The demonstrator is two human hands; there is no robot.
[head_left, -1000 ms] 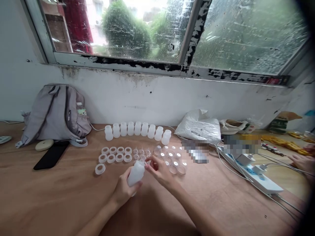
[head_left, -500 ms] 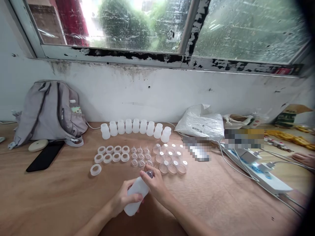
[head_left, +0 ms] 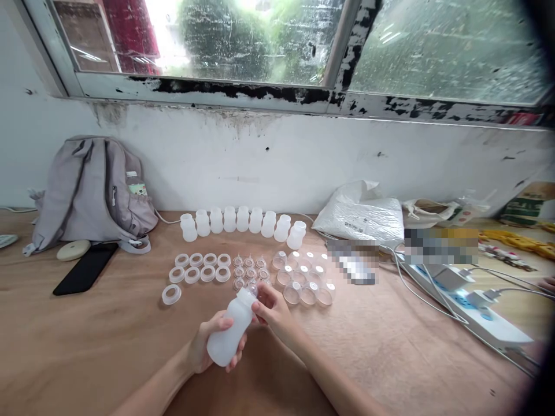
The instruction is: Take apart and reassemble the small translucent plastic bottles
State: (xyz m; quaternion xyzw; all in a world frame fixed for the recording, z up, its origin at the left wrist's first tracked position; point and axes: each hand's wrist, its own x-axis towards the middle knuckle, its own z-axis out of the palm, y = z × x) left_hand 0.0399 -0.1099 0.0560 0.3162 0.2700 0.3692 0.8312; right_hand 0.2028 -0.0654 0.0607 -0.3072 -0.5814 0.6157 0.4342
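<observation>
Holds the frosted bottle [head_left: 229, 332] around its body in the left hand [head_left: 200, 348], above the worktop [head_left: 108, 346] near six o'clock, with the neck leaning to one o'clock. Has the right hand [head_left: 276, 311] at the neck, beside a clear teat [head_left: 252, 287] — impossible to judge if pinching it. Looks light, slightly flexible, smooth and perhaps slippery; better to grip at the waist, without hard squeezing. Compared with half a second ago, shows the teat less covered by fingers — and sits somewhat toward ten o'clock.
</observation>
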